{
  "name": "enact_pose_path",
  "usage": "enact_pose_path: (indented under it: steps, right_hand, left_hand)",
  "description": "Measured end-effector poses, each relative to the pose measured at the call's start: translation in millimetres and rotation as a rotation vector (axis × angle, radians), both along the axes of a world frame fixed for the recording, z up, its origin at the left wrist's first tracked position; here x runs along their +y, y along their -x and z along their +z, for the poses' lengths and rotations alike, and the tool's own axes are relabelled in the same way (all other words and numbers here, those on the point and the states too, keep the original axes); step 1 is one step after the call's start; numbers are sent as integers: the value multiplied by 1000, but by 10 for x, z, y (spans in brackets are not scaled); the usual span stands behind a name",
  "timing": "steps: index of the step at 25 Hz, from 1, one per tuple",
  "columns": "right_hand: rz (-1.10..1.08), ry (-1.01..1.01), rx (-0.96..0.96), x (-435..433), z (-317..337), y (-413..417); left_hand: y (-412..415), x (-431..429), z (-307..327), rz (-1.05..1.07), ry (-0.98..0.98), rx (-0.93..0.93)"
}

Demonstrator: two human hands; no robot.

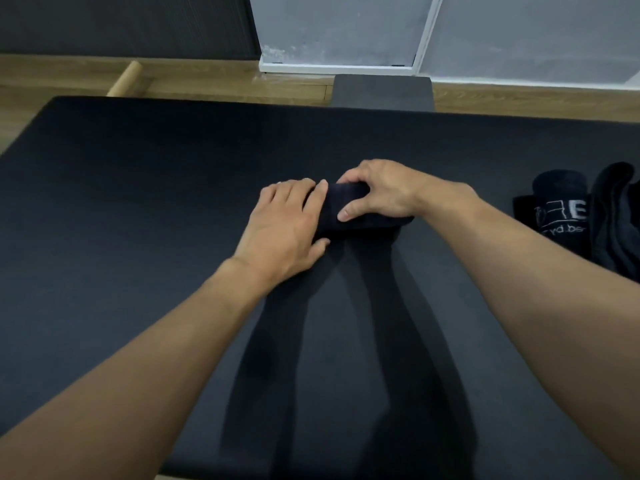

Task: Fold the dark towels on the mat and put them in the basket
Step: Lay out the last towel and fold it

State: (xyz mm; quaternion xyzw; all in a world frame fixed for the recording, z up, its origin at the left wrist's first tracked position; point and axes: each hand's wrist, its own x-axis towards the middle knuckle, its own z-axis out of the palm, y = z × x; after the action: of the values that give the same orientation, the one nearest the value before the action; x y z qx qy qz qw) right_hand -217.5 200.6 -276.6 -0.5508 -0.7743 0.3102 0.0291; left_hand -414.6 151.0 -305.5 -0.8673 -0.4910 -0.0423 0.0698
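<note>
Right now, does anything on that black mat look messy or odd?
Only the crumpled heap of dark towels with white lettering at the black mat's right edge, not yet folded. The left hand and right hand hold a small folded dark towel.

Wooden rod [124, 79] on wood floor [207, 81]; white-framed grey panel [339, 29] behind.
</note>
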Motion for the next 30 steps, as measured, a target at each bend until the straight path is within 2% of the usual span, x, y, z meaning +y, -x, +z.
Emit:
enact_pose_path:
  steps: [2, 4, 6, 7, 11, 13, 15, 17, 20, 21, 22, 25, 26, 28, 30]
  right_hand:
    - [29, -280, -189, -180, -134, -1]
    - [83, -497, -423, -343, -240, -5]
    - [65, -495, -479, -320, -223, 44]
    - [25, -448, -447, -267, -198, 72]
    - [-231, -225, -191, -297, -79, 72]
    - [-427, -67, 35, -411, -62, -65]
    - [-657, 125, 359, -560, -80, -229]
    - [-852, 240, 601, -728, -64, -440]
    - [-1051, 305, 950, -919, -38, -817]
    - [-1085, 274, 969, -964, -22, -924]
    - [-1084, 198, 842, -1010, 2, -1022]
    - [-841, -142, 20, -1138, 14, -1215]
    - [-768, -237, -153, -1198, 43, -1256]
    - [-662, -352, -291, -1307, 86, -1312]
    - [-591, -389, -349, -1408, 100, -1335]
  left_hand:
    - [-10, 57, -62, 44, 58, 27]
    - [-42, 288, 44, 92, 258, -78]
    - [-75, 427, 140, 200, 449, -269]
    - [-107, 431, 119, 259, 462, -365]
    - [-362, 134, -21, 476, 222, -668]
    - [-526, 149, -73, 623, 263, -921]
    - [-757, 188, -176, 728, 414, -1151]
    - [-1103, 103, -163, 767, 654, -1308]
    - [-1606, -49, -63, 629, 1095, -1406]
    - [-1756, -81, -33, 591, 1161, -1396]
    - [-1906, -101, -22, 577, 1168, -1375]
    - [-2240, -141, -59, 584, 1022, -1177]
    - [-2330, -183, -70, 567, 969, -1097]
    - [-2467, -306, -91, 508, 885, -976]
    - [-2536, -430, -89, 447, 789, -908]
